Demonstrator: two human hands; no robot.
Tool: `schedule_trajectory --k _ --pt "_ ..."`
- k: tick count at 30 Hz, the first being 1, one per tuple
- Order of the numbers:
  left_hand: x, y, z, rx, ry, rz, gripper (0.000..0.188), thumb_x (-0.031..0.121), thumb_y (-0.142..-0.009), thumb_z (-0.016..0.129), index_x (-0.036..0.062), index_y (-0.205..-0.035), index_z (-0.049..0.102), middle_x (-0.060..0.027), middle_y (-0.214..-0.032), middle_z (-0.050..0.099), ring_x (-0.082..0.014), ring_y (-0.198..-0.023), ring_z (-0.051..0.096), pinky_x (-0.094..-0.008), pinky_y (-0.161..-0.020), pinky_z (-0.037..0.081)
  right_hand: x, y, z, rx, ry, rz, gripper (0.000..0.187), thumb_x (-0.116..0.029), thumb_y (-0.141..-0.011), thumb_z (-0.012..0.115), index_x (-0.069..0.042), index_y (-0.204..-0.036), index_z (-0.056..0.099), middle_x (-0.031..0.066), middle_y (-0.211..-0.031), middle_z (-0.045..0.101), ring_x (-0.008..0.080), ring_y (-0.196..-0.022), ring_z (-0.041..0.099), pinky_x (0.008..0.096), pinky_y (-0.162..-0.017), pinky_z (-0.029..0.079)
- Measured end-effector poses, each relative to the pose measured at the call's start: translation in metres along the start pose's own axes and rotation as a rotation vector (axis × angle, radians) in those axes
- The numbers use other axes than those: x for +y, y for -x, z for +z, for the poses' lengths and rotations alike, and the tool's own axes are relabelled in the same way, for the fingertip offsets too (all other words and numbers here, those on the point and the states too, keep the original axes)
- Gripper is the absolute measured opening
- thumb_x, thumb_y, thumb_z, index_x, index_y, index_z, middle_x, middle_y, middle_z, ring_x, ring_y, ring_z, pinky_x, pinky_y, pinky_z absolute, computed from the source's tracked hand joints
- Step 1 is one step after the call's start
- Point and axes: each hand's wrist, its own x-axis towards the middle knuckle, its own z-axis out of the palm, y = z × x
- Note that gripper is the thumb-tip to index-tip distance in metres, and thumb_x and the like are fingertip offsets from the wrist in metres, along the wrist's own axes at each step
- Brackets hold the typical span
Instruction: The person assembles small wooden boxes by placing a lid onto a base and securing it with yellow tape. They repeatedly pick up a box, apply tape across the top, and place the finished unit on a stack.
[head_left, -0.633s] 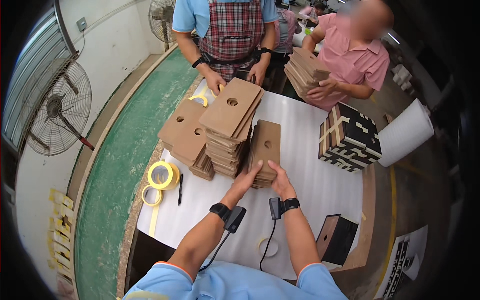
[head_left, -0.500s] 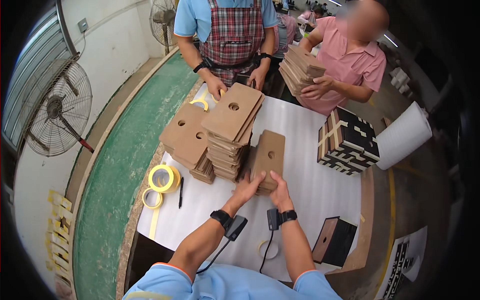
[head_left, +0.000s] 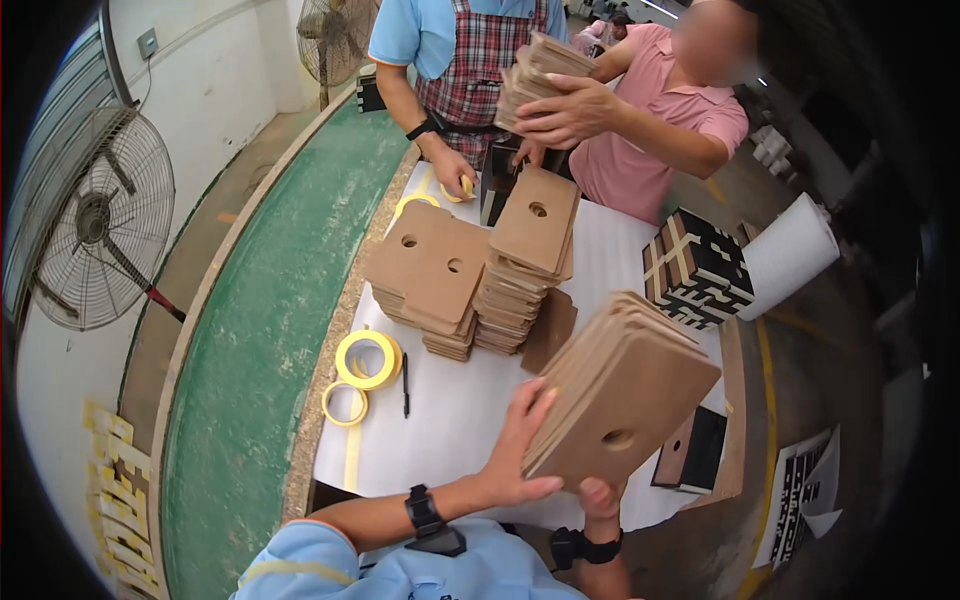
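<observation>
A thick stack of brown cardboard pieces [head_left: 630, 400], with a round hole in its front piece, is held tilted above the near right part of the table. My left hand [head_left: 520, 450] grips its left edge, thumb along the bottom. My right hand [head_left: 602, 498] supports the lower edge, its thumb showing and other fingers hidden. Beyond stand a tall stack of like pieces [head_left: 535, 222] and a wider, lower stack [head_left: 425, 258]. One loose brown piece [head_left: 550, 332] leans beside the tall stack.
Yellow tape rolls [head_left: 367, 360] and a black pen [head_left: 406, 385] lie left. Black-and-brown boxes [head_left: 698, 268] and a white roll [head_left: 795, 255] stand right; a dark box [head_left: 692, 450] lies nearer. Across the table, one person holds tape [head_left: 458, 188], another a cardboard bundle [head_left: 540, 80].
My hands have lifted the cardboard stack off the table and brought it nearer and rightward, tilting it. The person in pink has moved their bundle left. My view has shifted.
</observation>
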Motion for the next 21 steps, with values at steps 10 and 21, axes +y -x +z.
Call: schedule_trajectory --k 10,21 --pt "0.037 0.117 -0.168 0.572 0.197 -0.453 0.097 0.065 -0.083 0.063 -0.0033 -0.145 0.034 -0.0156 -0.139 0.049 -0.0263 -0.128 0.049 -0.0405 -0.109 0.037 0.067 -0.062 0.204 -0.367 -0.108 0.035 0.111 -0.028 -0.083 0.072 -0.001 -0.158 -0.006 0.0179 -0.163 0.012 0.0265 -0.151 0.012 0.0382 -0.121 0.014" --pt "-0.004 0.128 -0.236 0.667 0.285 -0.457 0.07 0.051 -0.098 0.05 -0.0056 -0.139 0.045 -0.0147 -0.137 0.054 -0.0231 -0.128 0.051 -0.0377 -0.11 0.036 0.088 -0.095 0.268 -0.405 -0.085 0.153 0.106 -0.028 -0.085 0.07 0.005 -0.155 -0.001 0.0204 -0.154 0.026 0.0276 -0.143 0.026 0.0381 -0.118 0.024"
